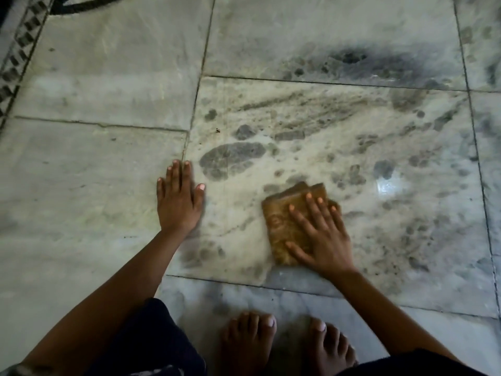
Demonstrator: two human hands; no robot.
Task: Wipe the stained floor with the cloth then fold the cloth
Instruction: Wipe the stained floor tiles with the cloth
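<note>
The right hand (324,234) presses flat, fingers spread, on the folded brown cloth (284,229) lying on the stained marble floor (339,147). The left hand (179,202) rests open on the floor, well apart. Dark stains (233,158) remain across the tile; wiping is incomplete, final folding pending.

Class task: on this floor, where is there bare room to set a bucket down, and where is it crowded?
Free: the pale tiles left of the left hand, up to the patterned border, and the tile above them. Crowded: the stained tile, where the right hand presses the cloth, and the strip by the feet.
</note>
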